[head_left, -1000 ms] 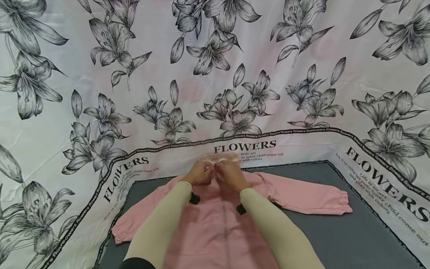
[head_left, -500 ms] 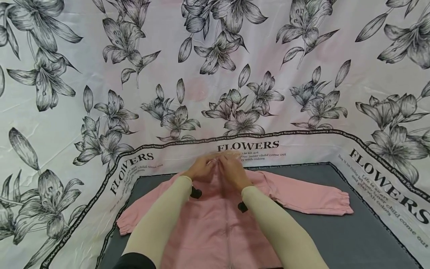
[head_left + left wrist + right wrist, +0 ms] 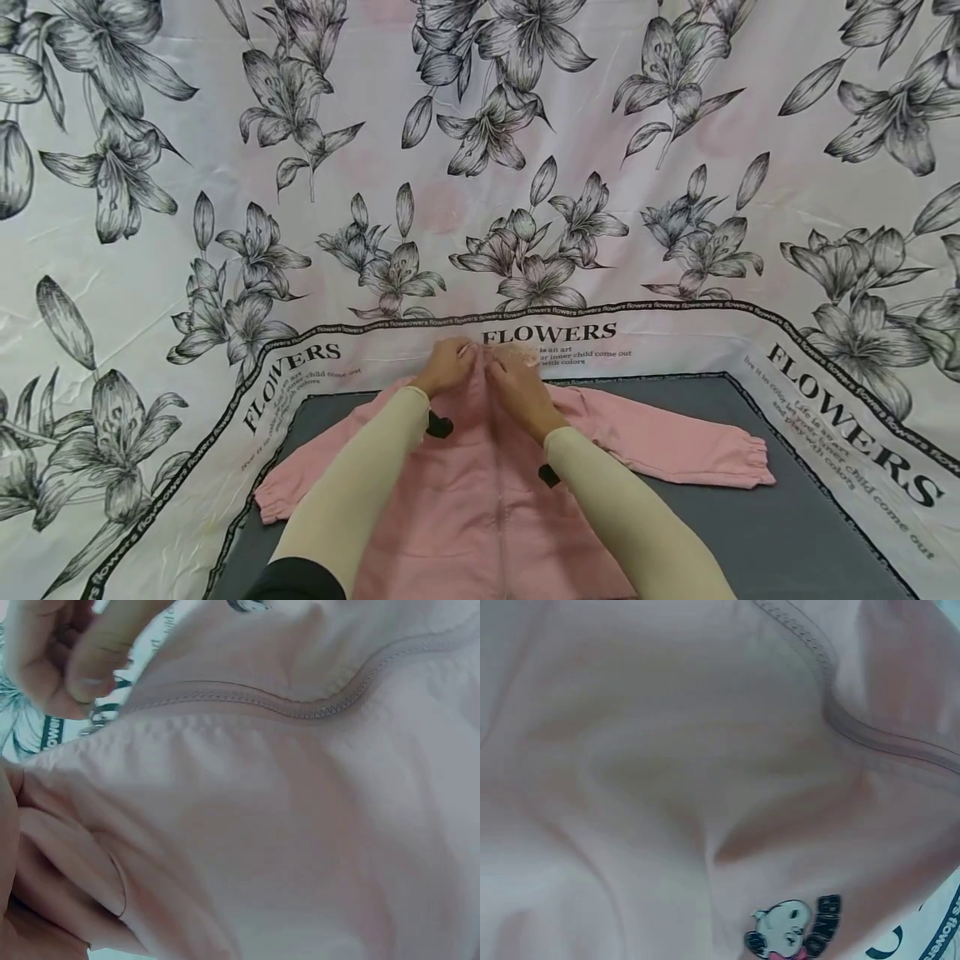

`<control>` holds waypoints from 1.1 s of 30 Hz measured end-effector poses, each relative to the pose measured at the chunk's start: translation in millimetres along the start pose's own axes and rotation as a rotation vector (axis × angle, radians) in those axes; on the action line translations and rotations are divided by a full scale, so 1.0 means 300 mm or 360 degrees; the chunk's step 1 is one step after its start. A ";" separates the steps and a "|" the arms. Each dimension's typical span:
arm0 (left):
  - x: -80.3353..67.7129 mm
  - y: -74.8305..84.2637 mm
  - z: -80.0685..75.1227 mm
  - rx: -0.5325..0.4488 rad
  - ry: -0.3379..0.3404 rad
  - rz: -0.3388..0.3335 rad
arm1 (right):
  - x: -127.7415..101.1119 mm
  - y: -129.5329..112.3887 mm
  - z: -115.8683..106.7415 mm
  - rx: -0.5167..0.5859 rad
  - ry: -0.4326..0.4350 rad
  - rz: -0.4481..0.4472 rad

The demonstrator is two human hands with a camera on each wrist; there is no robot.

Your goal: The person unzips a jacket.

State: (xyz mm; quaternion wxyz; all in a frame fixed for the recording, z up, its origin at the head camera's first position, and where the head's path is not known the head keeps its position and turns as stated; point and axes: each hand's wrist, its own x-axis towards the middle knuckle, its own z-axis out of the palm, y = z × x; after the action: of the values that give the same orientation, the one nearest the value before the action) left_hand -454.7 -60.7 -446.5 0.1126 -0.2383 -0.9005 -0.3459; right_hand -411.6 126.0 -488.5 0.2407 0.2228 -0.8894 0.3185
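Note:
A pink zip-up jacket (image 3: 465,500) lies front up on the grey surface, its zip (image 3: 499,500) running down the middle. My left hand (image 3: 448,367) pinches the fabric at the neck, left of the zip. Just right of it, my right hand (image 3: 517,385) grips the other side of the neck. A pale, see-through patterned edge (image 3: 529,357) shows behind the right fingers. The zip (image 3: 225,697) curves up in the left wrist view, with curled fingers (image 3: 105,656) beyond it. In the right wrist view a cartoon dog print (image 3: 787,930) marks the jacket; the right fingers are out of sight there.
One sleeve (image 3: 690,437) stretches right across the grey surface (image 3: 750,542); the other sleeve (image 3: 288,492) slants down left, partly behind the left forearm. A white flower-printed cloth (image 3: 420,108) with black lettering hangs behind and borders the surface.
The hands stay together at the neck and now stand slightly apart, with pink fabric showing between them. The pale patterned edge, spread over both hands earlier, now shows only behind the right one.

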 end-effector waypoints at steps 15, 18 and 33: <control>0.031 0.049 -0.092 -0.0059 0.0253 0.0014 | -0.102 -0.006 -0.001 -0.0755 0.0105 -0.0857; 0.037 0.054 -0.105 -0.0062 0.0334 -0.0003 | -0.128 -0.018 -0.010 -0.0780 0.0054 -0.0887; 0.068 0.047 -0.170 -0.0005 0.0669 0.0047 | -0.272 -0.066 -0.009 -0.0685 -0.0050 -0.1094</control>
State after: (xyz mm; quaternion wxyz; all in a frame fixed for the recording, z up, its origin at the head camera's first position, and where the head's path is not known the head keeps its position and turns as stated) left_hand -463.3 -78.9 -393.4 0.3027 -0.1743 -0.8531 -0.3876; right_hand -336.0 133.9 -524.1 0.3606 0.4566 -0.8130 0.0226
